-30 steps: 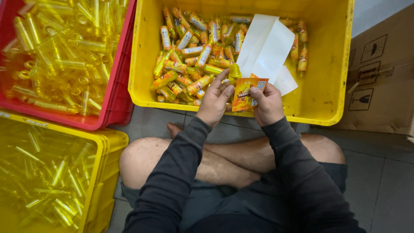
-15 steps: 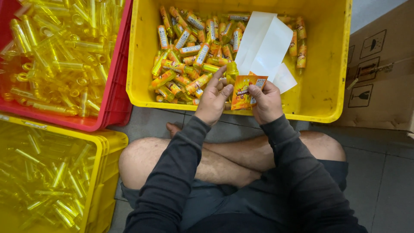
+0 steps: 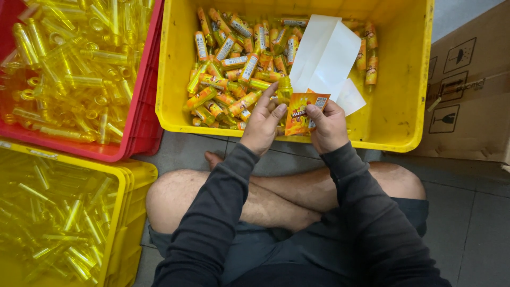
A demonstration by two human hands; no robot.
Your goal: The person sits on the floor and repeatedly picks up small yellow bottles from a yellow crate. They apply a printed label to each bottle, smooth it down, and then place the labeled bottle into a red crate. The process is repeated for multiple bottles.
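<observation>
Hands meet at frame centre: right hand (image 3: pixel 329 126) pinches an orange label (image 3: pixel 302 112), upright; left hand (image 3: pixel 263 123) holds a small yellow tube (image 3: pixel 284 89) touching the label's left edge, over the yellow crate (image 3: pixel 396 114).

A person sits cross-legged, seen from above, bare knees spread toward the lower left and right of the frame. Both arms, in dark long sleeves, reach forward from the bottom edge to the centre of the frame, forearms angling slightly inward. The left hand (image 3: pixel 263 125) sits just left of centre, back facing up, fingers extended and slightly fanned, thumb pointing right. The right hand (image 3: pixel 329 125) sits just right of centre, close beside the left without touching it, fingers curled and thumb pressed forward in a pinch.
</observation>
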